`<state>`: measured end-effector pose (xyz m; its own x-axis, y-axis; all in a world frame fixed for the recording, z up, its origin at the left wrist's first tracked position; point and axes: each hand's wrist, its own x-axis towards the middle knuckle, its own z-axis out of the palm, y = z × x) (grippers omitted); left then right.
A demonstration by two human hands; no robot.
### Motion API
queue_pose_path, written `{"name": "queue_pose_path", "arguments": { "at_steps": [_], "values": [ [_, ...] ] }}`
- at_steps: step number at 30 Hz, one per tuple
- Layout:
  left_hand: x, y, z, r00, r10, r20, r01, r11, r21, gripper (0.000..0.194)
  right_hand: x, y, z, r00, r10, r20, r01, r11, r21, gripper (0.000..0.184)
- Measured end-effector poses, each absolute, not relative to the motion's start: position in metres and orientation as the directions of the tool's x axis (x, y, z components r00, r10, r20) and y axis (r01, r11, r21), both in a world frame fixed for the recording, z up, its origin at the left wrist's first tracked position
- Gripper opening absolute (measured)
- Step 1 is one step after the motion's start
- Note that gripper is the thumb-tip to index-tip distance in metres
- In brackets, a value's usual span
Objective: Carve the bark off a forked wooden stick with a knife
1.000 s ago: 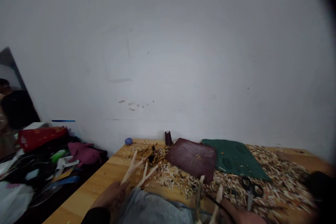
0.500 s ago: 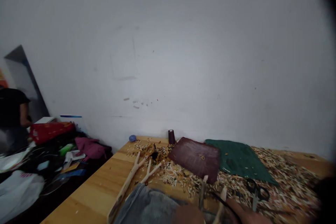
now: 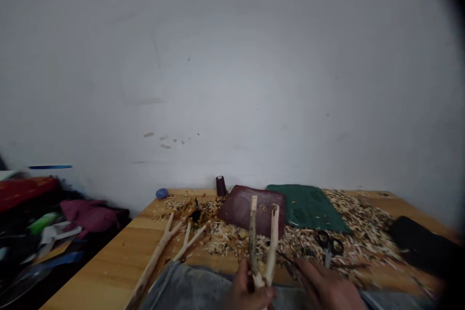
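I have the left hand (image 3: 247,290) pinching the forked stick (image 3: 272,249) upright over grey cloth (image 3: 199,286), right hand (image 3: 330,288) closed around a dark tool (image 3: 291,267): bark-stripping, I'd judge; the next move calls for steadiness.

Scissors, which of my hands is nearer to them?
Right. Your right hand is just on the near side of the scissors; your left hand is farther off, to their left, holding the forked stick.
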<state>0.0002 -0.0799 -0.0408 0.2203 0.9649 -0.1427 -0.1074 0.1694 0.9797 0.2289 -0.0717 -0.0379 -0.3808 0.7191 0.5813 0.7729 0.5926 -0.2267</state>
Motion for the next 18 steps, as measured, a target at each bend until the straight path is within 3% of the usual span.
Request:
{"name": "queue_pose_path", "arguments": {
  "at_steps": [3, 8, 14, 18],
  "values": [
    [0.000, -0.081, -0.040, 0.320, 0.927, -0.193, -0.238, 0.276, 0.931, 0.069, 0.224, -0.076, -0.029, -0.365, 0.697, 0.617, 0.770, 0.599, -0.221, 0.031],
    [0.005, -0.086, -0.037, 0.319, 0.918, -0.236, -0.132, 0.289, 0.948, 0.056, 0.218, -0.081, -0.025, -0.411, 0.672, 0.616, 0.758, 0.627, -0.178, 0.034],
    [0.011, -0.093, -0.025, 0.369, 0.896, -0.248, -0.007, 0.270, 0.963, 0.035, 0.211, -0.089, -0.018, -0.410, 0.691, 0.595, 0.775, 0.608, -0.172, 0.021],
    [0.016, -0.095, -0.024, 0.350, 0.903, -0.248, -0.084, 0.294, 0.952, 0.044, 0.205, -0.090, -0.021, -0.393, 0.698, 0.599, 0.803, 0.578, -0.146, 0.020]
  ]
}}
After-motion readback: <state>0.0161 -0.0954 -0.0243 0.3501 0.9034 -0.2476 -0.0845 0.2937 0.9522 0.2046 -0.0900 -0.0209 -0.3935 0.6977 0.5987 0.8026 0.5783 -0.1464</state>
